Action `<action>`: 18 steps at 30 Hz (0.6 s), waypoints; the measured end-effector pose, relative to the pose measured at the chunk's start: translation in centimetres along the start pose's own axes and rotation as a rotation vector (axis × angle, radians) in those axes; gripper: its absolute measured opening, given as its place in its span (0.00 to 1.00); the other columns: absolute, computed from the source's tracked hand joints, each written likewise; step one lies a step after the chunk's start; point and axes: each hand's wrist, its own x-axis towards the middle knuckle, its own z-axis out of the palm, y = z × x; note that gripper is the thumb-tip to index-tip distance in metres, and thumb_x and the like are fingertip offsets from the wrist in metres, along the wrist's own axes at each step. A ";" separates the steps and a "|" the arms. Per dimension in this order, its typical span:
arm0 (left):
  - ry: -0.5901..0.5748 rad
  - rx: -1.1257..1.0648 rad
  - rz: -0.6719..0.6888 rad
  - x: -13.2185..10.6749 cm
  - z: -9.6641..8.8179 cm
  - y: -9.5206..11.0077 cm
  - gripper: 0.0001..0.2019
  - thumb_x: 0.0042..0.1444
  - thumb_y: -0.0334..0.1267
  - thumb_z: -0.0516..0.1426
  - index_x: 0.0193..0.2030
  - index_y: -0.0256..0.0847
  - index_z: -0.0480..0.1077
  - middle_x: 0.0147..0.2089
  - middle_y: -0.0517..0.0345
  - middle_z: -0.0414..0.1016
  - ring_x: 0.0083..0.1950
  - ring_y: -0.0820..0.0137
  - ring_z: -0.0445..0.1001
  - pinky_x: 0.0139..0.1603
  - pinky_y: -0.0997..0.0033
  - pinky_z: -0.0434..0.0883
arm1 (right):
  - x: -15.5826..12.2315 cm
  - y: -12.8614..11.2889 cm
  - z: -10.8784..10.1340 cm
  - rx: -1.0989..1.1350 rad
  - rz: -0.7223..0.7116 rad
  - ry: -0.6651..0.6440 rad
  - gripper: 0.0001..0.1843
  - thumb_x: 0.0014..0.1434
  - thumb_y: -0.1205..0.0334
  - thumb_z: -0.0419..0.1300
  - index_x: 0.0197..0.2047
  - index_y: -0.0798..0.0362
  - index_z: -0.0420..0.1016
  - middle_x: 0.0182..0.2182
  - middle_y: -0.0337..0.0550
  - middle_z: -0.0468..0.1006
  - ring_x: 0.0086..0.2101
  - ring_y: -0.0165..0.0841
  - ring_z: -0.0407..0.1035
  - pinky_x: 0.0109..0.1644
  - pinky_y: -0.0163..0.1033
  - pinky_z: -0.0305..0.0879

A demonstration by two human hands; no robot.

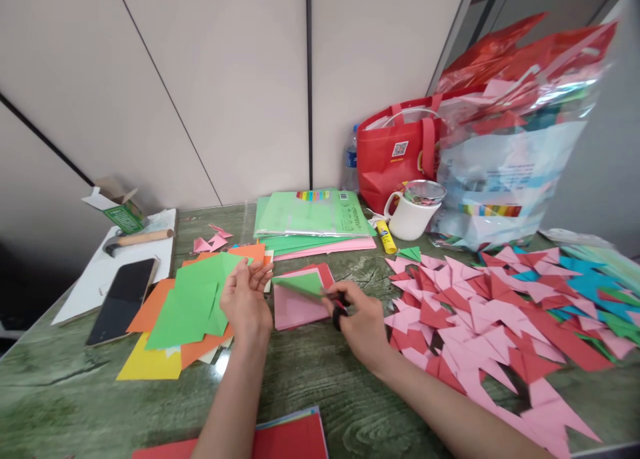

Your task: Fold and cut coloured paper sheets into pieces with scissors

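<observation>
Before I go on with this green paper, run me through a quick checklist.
1. Grip on the green paper: ok, the left hand pinches its left tip.
2. The red-and-black item in the right hand: cannot tell what it is, fingers hide most of it.
3. Left fingers apart from that item: ok, they are at the paper's other end.
4. The pink sheets under the work: ok, lying flat.
5. The phone out of the way: ok, far left.
6. The mug upright: ok, behind the hands.
</observation>
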 end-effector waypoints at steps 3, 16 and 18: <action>-0.042 0.055 0.113 -0.3 0.2 -0.3 0.09 0.45 0.37 0.58 0.32 0.35 0.67 0.30 0.56 0.73 0.33 0.70 0.74 0.41 0.66 0.68 | 0.5 -0.6 -0.3 0.271 0.101 0.241 0.08 0.48 0.67 0.61 0.33 0.51 0.66 0.28 0.40 0.75 0.30 0.32 0.70 0.35 0.36 0.65; -0.310 0.379 0.073 -1.3 0.2 -1.6 0.16 0.33 0.35 0.64 0.34 0.36 0.71 0.30 0.58 0.73 0.32 0.73 0.71 0.39 0.70 0.67 | 1.8 0.5 -0.1 0.640 0.307 0.428 0.16 0.41 0.64 0.66 0.34 0.53 0.67 0.26 0.37 0.75 0.28 0.28 0.69 0.34 0.34 0.64; -0.245 0.389 0.070 -1.1 0.1 -1.6 0.15 0.32 0.35 0.65 0.30 0.36 0.71 0.27 0.60 0.73 0.30 0.74 0.70 0.36 0.72 0.67 | 1.8 0.3 -0.1 0.678 0.294 0.393 0.14 0.42 0.62 0.66 0.33 0.53 0.67 0.23 0.34 0.73 0.24 0.26 0.67 0.29 0.31 0.62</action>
